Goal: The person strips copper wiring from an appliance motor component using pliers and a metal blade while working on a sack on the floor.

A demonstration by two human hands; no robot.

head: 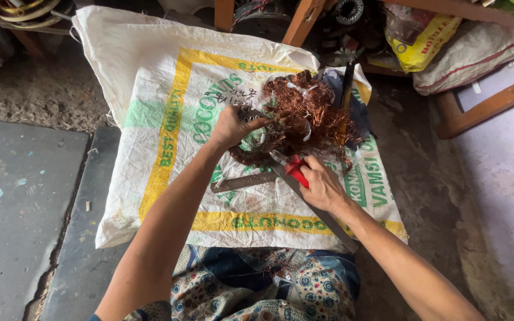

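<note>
A tangled heap of copper wire point(307, 110) lies on a white woven sack point(150, 89) spread over the ground. My left hand point(233, 126) grips a bundle of the wire at the heap's left edge. My right hand point(322, 185) holds red-handled cutters point(292, 167), whose jaws point up into the wire near my left hand. A long flat metal strip point(304, 199) runs diagonally under my right hand, and a shorter flat metal bar point(242, 182) lies on the sack just below my left wrist.
Patterned cloth point(257, 291) covers my lap at the near edge. A wooden frame point(489, 104) and stuffed sacks point(465, 50) stand at the right. A yellow bag point(423, 41) and dark metal parts point(346, 12) sit at the back. A grey slab point(19, 196) lies left.
</note>
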